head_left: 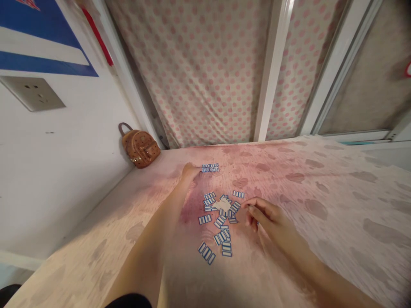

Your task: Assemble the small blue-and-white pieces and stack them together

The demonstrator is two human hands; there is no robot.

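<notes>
Far out on the cloth, my left hand [192,170] has its fingers drawn together at the left edge of a neat double row of small blue-and-white cards [210,168]. Whether a card is between its fingertips is too small to tell. My right hand [261,212] hovers at the right side of a loose pile of similar blue-edged striped cards [221,220], thumb and fingers curled inward. Anything in its pinch is hidden. A plain pale piece [222,205] lies on top of the pile. One separate card [238,194] lies just beyond my right fingertips.
A pink and cream patterned cloth [308,192] covers the surface. A small brown backpack-shaped bag [141,148] leans by the white wall at the left. Behind the far edge hangs a dotted curtain [212,77], with white frames beside it.
</notes>
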